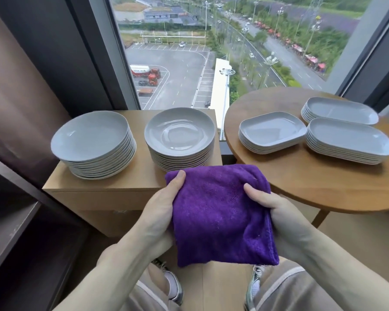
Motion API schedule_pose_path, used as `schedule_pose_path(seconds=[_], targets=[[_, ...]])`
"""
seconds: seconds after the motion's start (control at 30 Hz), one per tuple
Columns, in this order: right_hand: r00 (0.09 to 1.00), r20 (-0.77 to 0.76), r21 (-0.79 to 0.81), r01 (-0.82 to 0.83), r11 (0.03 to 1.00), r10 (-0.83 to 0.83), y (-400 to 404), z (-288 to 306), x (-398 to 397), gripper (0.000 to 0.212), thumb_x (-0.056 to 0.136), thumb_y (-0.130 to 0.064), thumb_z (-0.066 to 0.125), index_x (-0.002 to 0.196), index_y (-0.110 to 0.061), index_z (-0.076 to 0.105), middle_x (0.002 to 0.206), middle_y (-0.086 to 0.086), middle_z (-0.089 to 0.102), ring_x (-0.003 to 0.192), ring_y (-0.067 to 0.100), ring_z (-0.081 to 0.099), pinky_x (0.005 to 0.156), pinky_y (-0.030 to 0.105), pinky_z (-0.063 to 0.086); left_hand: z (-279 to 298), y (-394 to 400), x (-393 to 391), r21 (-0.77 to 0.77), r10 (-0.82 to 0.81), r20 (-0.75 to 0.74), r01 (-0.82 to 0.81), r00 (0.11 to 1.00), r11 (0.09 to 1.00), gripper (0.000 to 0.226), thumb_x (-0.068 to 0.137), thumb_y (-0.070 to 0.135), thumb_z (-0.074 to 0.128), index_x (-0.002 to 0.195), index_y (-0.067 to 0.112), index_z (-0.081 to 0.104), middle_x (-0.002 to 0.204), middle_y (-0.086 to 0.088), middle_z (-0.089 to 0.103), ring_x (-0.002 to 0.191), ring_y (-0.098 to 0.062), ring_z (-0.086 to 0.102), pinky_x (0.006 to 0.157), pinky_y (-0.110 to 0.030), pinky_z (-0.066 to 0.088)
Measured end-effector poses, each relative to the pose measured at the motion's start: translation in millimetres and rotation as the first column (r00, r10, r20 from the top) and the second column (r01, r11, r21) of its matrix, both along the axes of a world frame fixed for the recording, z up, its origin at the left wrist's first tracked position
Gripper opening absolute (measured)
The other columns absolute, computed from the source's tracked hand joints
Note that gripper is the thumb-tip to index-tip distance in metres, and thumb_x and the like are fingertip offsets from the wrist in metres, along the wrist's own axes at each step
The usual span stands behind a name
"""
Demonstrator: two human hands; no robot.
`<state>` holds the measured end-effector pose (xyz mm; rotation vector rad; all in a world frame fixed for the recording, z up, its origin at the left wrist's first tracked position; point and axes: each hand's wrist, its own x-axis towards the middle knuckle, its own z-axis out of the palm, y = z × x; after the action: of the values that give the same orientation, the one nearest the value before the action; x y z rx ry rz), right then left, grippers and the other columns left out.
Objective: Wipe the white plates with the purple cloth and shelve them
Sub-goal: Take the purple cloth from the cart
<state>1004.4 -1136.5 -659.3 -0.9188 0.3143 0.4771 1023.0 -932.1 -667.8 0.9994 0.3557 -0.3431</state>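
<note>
A folded purple cloth (220, 216) hangs in front of me, held by both hands. My left hand (160, 205) grips its left edge with the thumb on top; my right hand (276, 209) grips its right edge the same way. Two stacks of round white plates (92, 140) (180, 133) stand on a low wooden cabinet (112, 182) ahead. Three stacks of oblong white plates (272, 129) (348, 140) (339, 110) sit on a round wooden table (312, 182) to the right.
A dark shelf unit (11, 221) stands at the left, beside a brown curtain (20, 108). A tall window (211, 52) rises behind the cabinet and table. My legs and shoes (173, 286) show below the cloth on the wooden floor.
</note>
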Motion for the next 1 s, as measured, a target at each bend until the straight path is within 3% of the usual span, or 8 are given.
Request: schedule_pose_path(seconds=[0.07,0.17,0.27,0.33,0.5,0.6,0.73,1.0], targets=[[0.999,-0.019,-0.055,-0.045,0.997,0.044,1,-4,1,0.032,0.090,-0.017,0.061,0.115,-0.001,0.072,0.113,0.022,0.074,0.091,0.031,0.075,0.080,0.039,0.063,-3,-2,4,-0.047,0.036,0.005,-0.036,0.999,0.998,0.042,0.090,0.037,0.067,0.061,0.010,0.082,0.079,-0.011,0.079,0.065,-0.017,0.077,0.050,-0.022,0.056],[0.997,0.009,-0.265,-0.073,0.962,0.078,5,-17,2,0.030,0.097,-0.016,0.061,0.123,-0.002,0.068,0.114,0.016,0.075,0.092,0.021,0.075,0.075,0.032,0.061,-4,-2,5,-0.041,0.004,0.016,-0.003,1.000,0.999,0.038,0.078,0.041,0.072,0.060,0.009,0.081,0.079,-0.011,0.079,0.066,-0.017,0.077,0.049,-0.022,0.056],[0.968,0.186,-0.721,0.017,0.692,0.170,13,-24,-4,0.057,0.086,-0.048,0.077,0.133,-0.024,0.056,0.127,-0.006,0.064,0.104,-0.001,0.066,0.079,0.017,0.052,-9,-2,-3,-0.039,-0.025,-0.021,0.024,0.999,0.999,0.047,0.074,0.048,0.084,0.080,0.001,0.079,0.090,-0.018,0.076,0.078,-0.028,0.076,0.069,-0.032,0.063],[0.910,0.284,-0.798,0.050,0.601,0.301,23,-26,-17,0.078,0.063,-0.073,0.076,0.130,-0.043,0.050,0.130,-0.021,0.057,0.118,-0.008,0.055,0.093,0.019,0.048,-12,-8,-14,-0.009,-0.081,-0.002,0.081,0.997,0.997,0.074,0.059,0.055,0.095,0.098,-0.001,0.068,0.091,-0.022,0.064,0.079,-0.032,0.067,0.074,-0.040,0.060],[0.818,0.400,-0.775,0.061,0.629,0.414,37,-31,-34,0.059,0.072,-0.044,0.081,0.125,-0.040,0.056,0.110,-0.011,0.072,0.102,0.007,0.069,0.091,0.031,0.054,-13,-18,-20,0.067,-0.209,0.090,0.204,0.974,0.977,0.055,0.055,0.038,0.094,0.082,-0.001,0.066,0.072,-0.015,0.068,0.063,-0.024,0.068,0.057,-0.031,0.057],[0.802,0.394,-0.668,-0.086,0.739,0.449,20,-25,-19,0.040,0.084,-0.023,0.072,0.124,-0.023,0.067,0.108,0.007,0.075,0.100,0.024,0.071,0.091,0.041,0.057,-11,-2,-8,0.180,-0.290,0.135,0.264,0.948,0.948,0.074,0.058,0.035,0.101,0.107,-0.008,0.067,0.098,-0.026,0.071,0.082,-0.031,0.072,0.066,-0.036,0.058],[0.887,0.299,-0.446,-0.196,0.873,0.352,2,-17,0,0.032,0.087,-0.012,0.067,0.118,-0.003,0.072,0.110,0.024,0.072,0.095,0.030,0.067,0.084,0.036,0.056,-10,20,2,0.176,-0.391,0.127,0.367,0.912,0.913,0.040,0.078,0.012,0.082,0.112,-0.006,0.069,0.114,-0.029,0.069,0.100,-0.038,0.067,0.090,-0.046,0.054],[0.986,0.147,-0.088,-0.062,0.994,0.075,-14,6,13,0.032,0.080,-0.021,0.056,0.092,-0.005,0.082,0.092,0.018,0.076,0.075,0.028,0.074,0.066,0.034,0.062,-6,28,15,0.251,-0.245,0.127,0.208,0.961,0.945,0.026,0.071,0.006,0.069,0.075,0.017,0.046,0.065,-0.004,0.054,0.053,-0.014,0.051,0.047,-0.022,0.042]])
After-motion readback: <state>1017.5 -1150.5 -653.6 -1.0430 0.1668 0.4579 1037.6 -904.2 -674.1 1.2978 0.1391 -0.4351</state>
